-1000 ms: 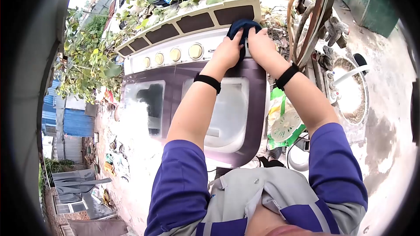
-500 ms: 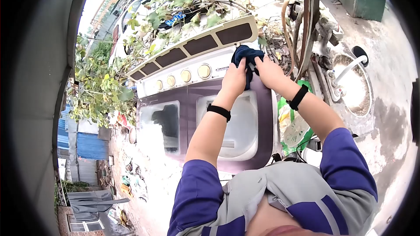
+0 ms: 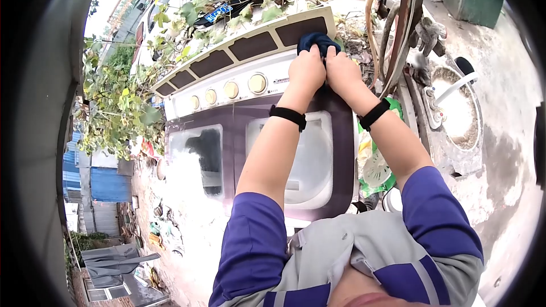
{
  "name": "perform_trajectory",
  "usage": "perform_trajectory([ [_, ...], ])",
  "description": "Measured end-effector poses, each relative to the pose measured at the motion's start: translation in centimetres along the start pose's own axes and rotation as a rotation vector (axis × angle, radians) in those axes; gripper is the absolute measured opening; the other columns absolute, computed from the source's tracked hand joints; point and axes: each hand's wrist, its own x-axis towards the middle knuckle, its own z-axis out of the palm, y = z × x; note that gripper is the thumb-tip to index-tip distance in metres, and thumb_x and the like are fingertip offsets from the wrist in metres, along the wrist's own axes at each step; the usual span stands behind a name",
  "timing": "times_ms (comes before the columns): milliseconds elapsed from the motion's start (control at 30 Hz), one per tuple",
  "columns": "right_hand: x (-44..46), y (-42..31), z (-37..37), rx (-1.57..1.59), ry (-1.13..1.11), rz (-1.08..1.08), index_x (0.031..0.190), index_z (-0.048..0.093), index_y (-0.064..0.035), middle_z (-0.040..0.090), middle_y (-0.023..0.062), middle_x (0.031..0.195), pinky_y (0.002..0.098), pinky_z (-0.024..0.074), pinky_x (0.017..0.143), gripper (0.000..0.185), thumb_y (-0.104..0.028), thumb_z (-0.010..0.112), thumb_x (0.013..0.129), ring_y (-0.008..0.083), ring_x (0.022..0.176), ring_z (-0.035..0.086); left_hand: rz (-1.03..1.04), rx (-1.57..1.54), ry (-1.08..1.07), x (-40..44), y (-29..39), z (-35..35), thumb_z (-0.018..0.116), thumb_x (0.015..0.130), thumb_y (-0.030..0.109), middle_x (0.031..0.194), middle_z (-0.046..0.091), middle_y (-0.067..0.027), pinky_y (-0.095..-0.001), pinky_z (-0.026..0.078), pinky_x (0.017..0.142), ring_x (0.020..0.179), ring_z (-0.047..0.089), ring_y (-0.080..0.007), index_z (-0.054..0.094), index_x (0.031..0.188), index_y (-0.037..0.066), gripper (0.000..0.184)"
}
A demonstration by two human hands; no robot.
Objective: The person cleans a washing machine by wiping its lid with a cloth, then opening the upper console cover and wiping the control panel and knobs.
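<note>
A dark blue cloth (image 3: 317, 40) is bunched up at the far right corner of a purple and white twin-tub washing machine (image 3: 232, 122). My left hand (image 3: 307, 74) grips it from the left, thumb pointing forward. Pressed close beside it, my right hand (image 3: 342, 71) grips the same cloth from the right. The cloth's lower part is mostly hidden behind my hands. Left of them runs the control panel with several cream knobs (image 3: 257, 83). Behind the cloth stands the raised cream back panel (image 3: 250, 47) with dark brown insets.
Leafy vines (image 3: 122, 99) grow behind and left of the machine. To the right are a rusty post (image 3: 405, 28), a hose, grey gloves (image 3: 429, 34) hanging, and a basin with a white tap pipe (image 3: 455, 88). A green bag (image 3: 393, 108) lies against the machine's right side.
My hands have come closer together, and the cloth, which hung down between them, is now gathered into a tighter bunch near the back panel. The whole view has shifted slightly.
</note>
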Motion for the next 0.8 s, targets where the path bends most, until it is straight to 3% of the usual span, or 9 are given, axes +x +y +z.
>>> perform_trajectory([
  [167, -2.5, 2.8, 1.0, 0.303, -0.003, 0.156, 0.100, 0.051, 0.0026, 0.065, 0.0275, 0.084, 0.0545, 0.0501, 0.073, 0.031, -0.027, 0.043, 0.099, 0.0451, 0.080, 0.064, 0.115, -0.050, 0.010, -0.4, 2.7, 1.0, 0.064, 0.083, 0.020, 0.090, 0.064, -0.0224, -0.0455, 0.054, 0.072, 0.082, 0.066, -0.0386, 0.058, 0.102, 0.001, 0.027],
  [333, -5.2, 5.7, 1.6, 0.511, -0.048, 0.148, 0.096, 0.054, 0.0018, 0.062, 0.0291, 0.095, 0.0530, 0.0459, 0.081, 0.032, -0.027, 0.041, 0.100, 0.0469, 0.093, 0.059, 0.094, -0.075, -0.019, -1.8, 4.5, 2.2, 0.063, 0.083, 0.015, 0.092, 0.063, -0.0221, -0.0447, 0.055, 0.074, 0.084, 0.066, -0.0380, 0.060, 0.098, 0.002, 0.020],
  [433, -5.5, 8.7, 4.2, 0.619, -0.236, 0.250, 0.099, 0.057, 0.0034, 0.063, 0.0272, 0.099, 0.0493, 0.0465, 0.083, 0.036, -0.031, 0.045, 0.098, 0.0455, 0.094, 0.059, 0.116, -0.023, -0.087, -2.8, 4.9, 1.9, 0.060, 0.083, 0.014, 0.093, 0.067, -0.0214, -0.0445, 0.055, 0.077, 0.088, 0.067, -0.0367, 0.065, 0.093, 0.002, 0.016],
  [567, -7.1, 9.0, 2.5, 0.829, -0.301, 0.484, 0.103, 0.061, 0.0042, 0.066, 0.0213, 0.093, 0.0387, 0.0498, 0.078, 0.038, -0.031, 0.059, 0.089, 0.0314, 0.085, 0.064, 0.165, -0.129, -0.413, -2.6, 4.1, 0.6, 0.058, 0.089, 0.021, 0.100, 0.069, -0.0198, -0.0464, 0.050, 0.082, 0.097, 0.063, -0.0390, 0.067, 0.109, 0.005, 0.027],
  [600, -7.6, 9.2, 2.6, 0.863, -0.243, 0.493, 0.102, 0.062, 0.0043, 0.067, 0.0219, 0.094, 0.0388, 0.0500, 0.080, 0.034, -0.025, 0.064, 0.085, 0.0336, 0.086, 0.064, 0.283, -0.176, -0.452, -3.5, 3.6, -0.8, 0.060, 0.090, 0.025, 0.101, 0.068, -0.0204, -0.0447, 0.049, 0.085, 0.097, 0.063, -0.0396, 0.066, 0.114, 0.008, 0.030],
  [667, -8.3, 8.7, 1.0, 0.691, -0.046, 0.293, 0.103, 0.062, 0.0046, 0.066, 0.0225, 0.097, 0.0390, 0.0492, 0.084, 0.035, -0.022, 0.067, 0.081, 0.0355, 0.090, 0.063, 0.256, -0.325, -0.562, -5.6, 2.6, -3.3, 0.061, 0.091, 0.026, 0.102, 0.068, -0.0214, -0.0437, 0.049, 0.087, 0.097, 0.062, -0.0393, 0.065, 0.116, 0.009, 0.031],
  [800, -7.1, 4.5, -2.3, 0.456, 0.202, -0.029, 0.111, 0.059, 0.0009, 0.059, 0.0225, 0.111, 0.0422, 0.0458, 0.091, 0.036, -0.017, 0.069, 0.080, 0.0393, 0.102, 0.058, 0.079, -0.394, -0.171, -8.3, -1.0, -4.0, 0.059, 0.092, 0.015, 0.099, 0.065, -0.0209, -0.0426, 0.048, 0.087, 0.095, 0.061, -0.0392, 0.065, 0.118, 0.013, 0.028],
])
